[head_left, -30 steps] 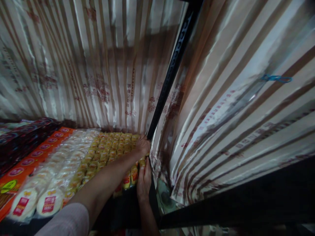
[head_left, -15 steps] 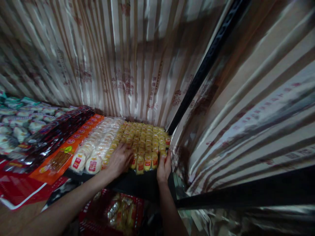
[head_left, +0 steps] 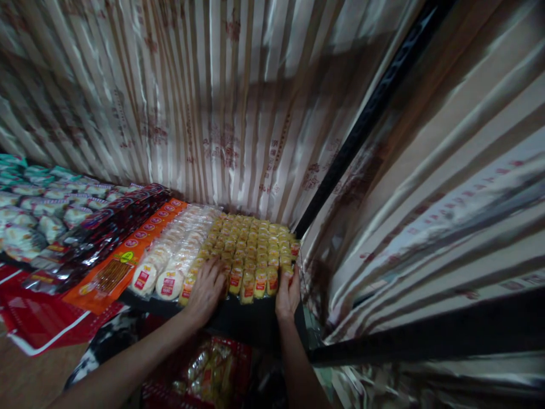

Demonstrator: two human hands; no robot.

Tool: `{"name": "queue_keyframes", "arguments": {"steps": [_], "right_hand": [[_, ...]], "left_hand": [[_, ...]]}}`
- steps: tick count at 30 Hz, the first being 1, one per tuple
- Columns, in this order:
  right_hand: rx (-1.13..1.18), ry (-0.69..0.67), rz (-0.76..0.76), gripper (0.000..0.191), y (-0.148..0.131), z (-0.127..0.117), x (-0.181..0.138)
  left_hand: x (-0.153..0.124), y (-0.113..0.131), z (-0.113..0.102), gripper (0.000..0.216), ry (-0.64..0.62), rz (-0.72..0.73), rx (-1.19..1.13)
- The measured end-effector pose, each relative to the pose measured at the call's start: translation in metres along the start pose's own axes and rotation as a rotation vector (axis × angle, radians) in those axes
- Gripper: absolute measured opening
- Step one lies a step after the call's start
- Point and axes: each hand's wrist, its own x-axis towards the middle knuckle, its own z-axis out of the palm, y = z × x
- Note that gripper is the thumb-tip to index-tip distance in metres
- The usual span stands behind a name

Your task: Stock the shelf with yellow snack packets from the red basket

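Rows of small yellow snack packets (head_left: pixel 251 250) fill the right end of a dark shelf (head_left: pixel 251 321). My left hand (head_left: pixel 207 289) lies flat on the front left packets, fingers spread and open. My right hand (head_left: pixel 288 294) rests at the front right corner of the same block, fingers stretched along the packets, holding nothing that I can see.
Left of the yellow packets lie round white cakes in clear wrap (head_left: pixel 164 267), then orange packs (head_left: pixel 123 261), dark red packs (head_left: pixel 114 221) and pale green bags (head_left: pixel 34 199). Striped shiny sheeting (head_left: pixel 213 102) hangs behind and to the right. A black upright post (head_left: pixel 361 125) stands at the corner. A red crate (head_left: pixel 204 369) sits below.
My left hand has drawn back from the far corner by the post to the front left packets. My right hand stays at the front right corner. The view has widened leftward.
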Motion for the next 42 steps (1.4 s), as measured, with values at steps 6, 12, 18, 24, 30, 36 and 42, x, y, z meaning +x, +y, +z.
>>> {"name": "queue_keyframes", "arguments": {"steps": [6,12,18,24,30,36,42], "right_hand": [[-0.025,-0.013,-0.031,0.064,-0.002,0.001,-0.001],[-0.05,-0.015,-0.045,0.065,-0.008,-0.001,-0.002],[-0.019,-0.004,-0.152,0.061,-0.003,0.0,-0.003],[-0.035,0.0,-0.197,0.063,0.008,0.005,-0.001],[-0.034,-0.019,-0.168,0.062,0.006,0.003,-0.002],[-0.036,-0.004,-0.159,0.06,0.006,0.002,-0.003],[0.001,-0.016,-0.105,0.061,0.005,0.002,-0.003]], "left_hand": [[-0.006,0.002,-0.016,0.022,-0.102,0.068,-0.09],[0.037,0.012,-0.043,0.017,-0.15,-0.002,-0.297],[0.125,0.054,-0.004,0.021,-0.065,-0.017,-0.511],[0.185,0.095,0.063,0.026,-0.163,-0.001,-0.531],[0.205,0.107,0.104,0.02,-0.262,0.03,-0.489],[0.203,0.108,0.113,0.019,-0.443,0.15,-0.414],[0.206,0.114,0.119,0.021,-0.545,0.175,-0.321]]}}
